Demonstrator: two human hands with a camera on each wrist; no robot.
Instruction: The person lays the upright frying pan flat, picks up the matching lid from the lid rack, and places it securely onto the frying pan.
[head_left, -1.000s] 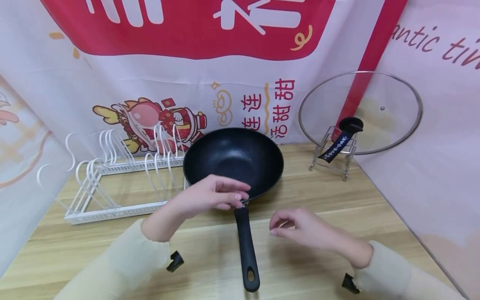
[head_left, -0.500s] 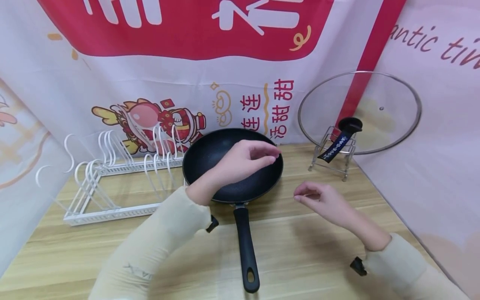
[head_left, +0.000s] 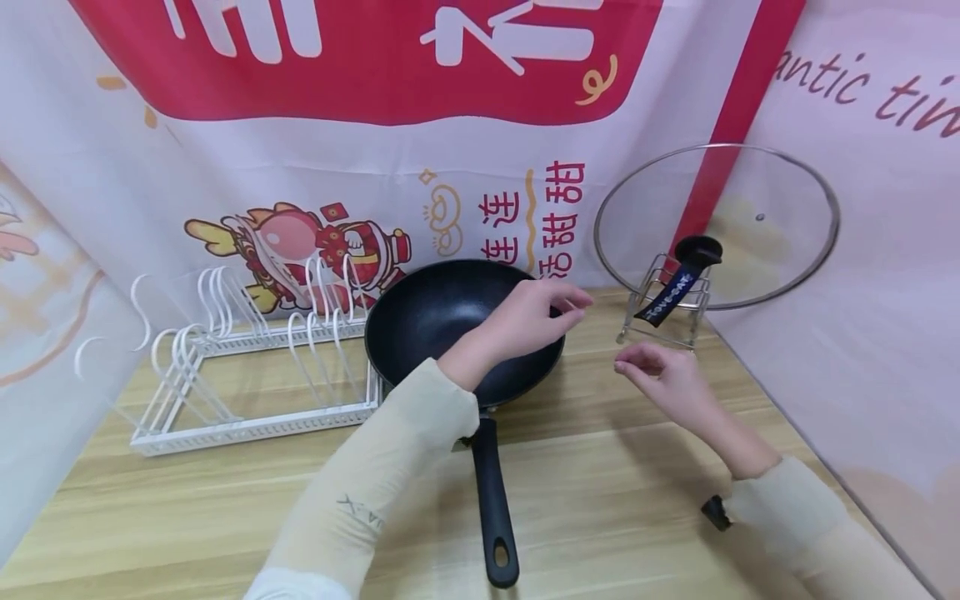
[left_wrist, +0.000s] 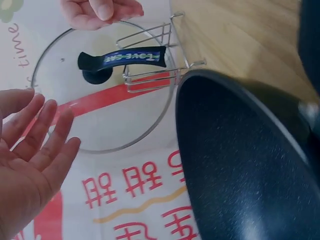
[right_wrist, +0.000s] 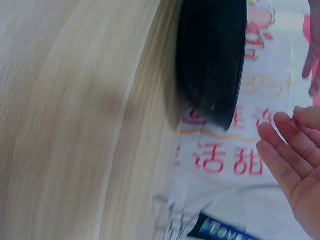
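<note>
A black wok [head_left: 427, 325] sits on the table, its long handle [head_left: 491, 500] pointing toward me. My left hand [head_left: 534, 317] is over the wok's right side, holding nothing; its fingers spread loosely in the left wrist view. To the right, my right hand [head_left: 667, 379] is above the wood with relaxed, slightly bent fingers and nothing in them. Beyond it a round glass lid [head_left: 780, 242] with a metal rim stands upright in a small wire stand [head_left: 693, 321]. The lid's black knob handle [head_left: 697, 250] carries a dark blue lettered strap [head_left: 670, 296].
A white wire dish rack [head_left: 255, 429] with upright loops stands left of the wok, close to its rim. Printed cloth walls [head_left: 480, 142] rise behind the wooden table [head_left: 300, 500] and along both sides.
My left hand has moved right and away from me, from near the wok's handle joint to its right side. My right hand has moved right and forward, closer to the lid stand.
</note>
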